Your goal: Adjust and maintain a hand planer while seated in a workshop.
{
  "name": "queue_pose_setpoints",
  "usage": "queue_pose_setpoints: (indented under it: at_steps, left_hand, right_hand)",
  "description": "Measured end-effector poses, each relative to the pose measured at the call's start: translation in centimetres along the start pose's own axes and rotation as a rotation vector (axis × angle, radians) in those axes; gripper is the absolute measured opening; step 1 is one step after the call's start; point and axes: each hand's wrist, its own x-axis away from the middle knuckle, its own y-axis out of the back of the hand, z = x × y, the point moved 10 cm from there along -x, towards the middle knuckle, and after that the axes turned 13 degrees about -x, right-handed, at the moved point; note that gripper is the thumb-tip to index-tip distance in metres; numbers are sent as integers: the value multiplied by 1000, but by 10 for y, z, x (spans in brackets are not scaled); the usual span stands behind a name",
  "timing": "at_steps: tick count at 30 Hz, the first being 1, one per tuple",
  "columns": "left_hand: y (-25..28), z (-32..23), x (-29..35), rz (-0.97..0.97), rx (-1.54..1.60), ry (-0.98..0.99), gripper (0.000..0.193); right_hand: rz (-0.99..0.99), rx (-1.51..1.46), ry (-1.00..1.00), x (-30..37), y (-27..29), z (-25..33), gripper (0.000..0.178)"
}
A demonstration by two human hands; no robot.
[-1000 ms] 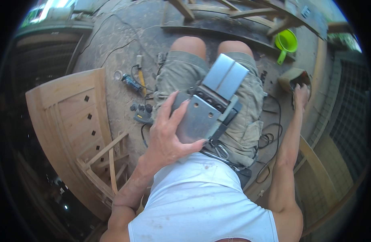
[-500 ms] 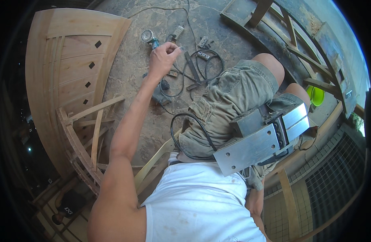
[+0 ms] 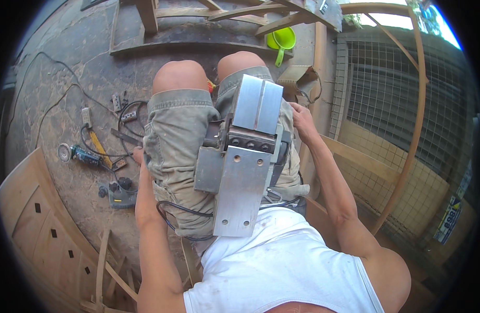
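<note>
An electric planer (image 3: 242, 188) lies upside down across my thighs, its two shiny sole plates and the cutter block between them facing up. Beside my left thigh is my left hand (image 3: 139, 155), near a dark flat bar (image 3: 126, 136) and a black cord; its fingers are mostly hidden by the shorts (image 3: 177, 135). My right hand (image 3: 301, 120) is at the outer side of my right thigh, its fingers bent toward the shorts. What it may hold does not show. A loop of the planer's black cord (image 3: 182, 207) hangs over the left leg of the shorts.
On the floor at left are an angle grinder (image 3: 76, 155), a yellow ruler (image 3: 100, 148), another dark power tool (image 3: 121, 195) and socket blocks (image 3: 116, 103). A carved wooden panel (image 3: 47, 219) leans at lower left. A green dipper (image 3: 281, 40) and wooden frame (image 3: 162, 49) stand ahead; wire mesh (image 3: 375, 120) at right.
My view has swung to the right. My left hand has moved from above the floor tools to beside my left thigh. My right hand, hidden before, now shows beside my right thigh.
</note>
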Motion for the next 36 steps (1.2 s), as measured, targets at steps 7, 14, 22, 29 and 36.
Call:
queue_pose_setpoints:
  at_steps: [7, 14, 22, 29, 36]
  left_hand:
    - [74, -58, 69, -126, 121, -393, 48]
    - [370, -159, 277, -352, 88, -515, 28]
    - [436, -333, 541, -318, -507, -756, 22]
    - [373, -374, 585, -334, -752, -849, 22]
    - [348, -378, 588, -400, -878, -788, 23]
  right_hand:
    - [111, 3, 325, 118, -53, 140, 46]
    - [133, 317, 669, 164, -64, 154, 48]
    - [303, 158, 597, 163, -82, 149, 46]
    - [267, 53, 748, 167, -91, 145, 52]
    - [243, 40, 790, 167, -94, 139, 57]
